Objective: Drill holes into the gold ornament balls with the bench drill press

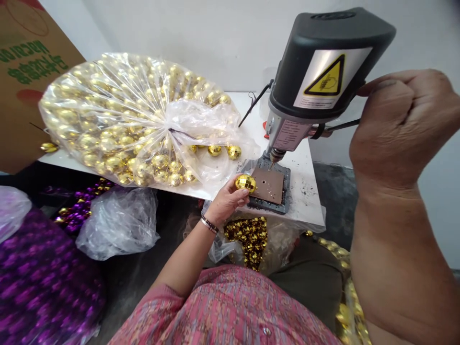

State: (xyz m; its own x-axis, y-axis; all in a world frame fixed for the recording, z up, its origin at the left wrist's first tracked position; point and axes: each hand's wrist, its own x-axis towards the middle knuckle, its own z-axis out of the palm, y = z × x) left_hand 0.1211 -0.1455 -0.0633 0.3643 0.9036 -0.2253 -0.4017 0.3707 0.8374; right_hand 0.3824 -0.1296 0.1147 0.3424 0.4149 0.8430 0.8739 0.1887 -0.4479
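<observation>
My left hand pinches a shiny gold mirror-faceted ball at the front left of the drill press base. The ball is just beside a brown plate with a small hole in it. Above the plate stands the drill bit, its tip apart from the ball. My right hand is closed beside the black head of the drill press, at its feed lever. The hand hides the lever's far end, and a fingertip comes close to the head's side.
A large clear bag full of gold balls lies on the white table, with a few loose gold balls near its mouth. Dark shavings are scattered round the base. Below are an open bag of gold balls and purple bags. A cardboard box stands left.
</observation>
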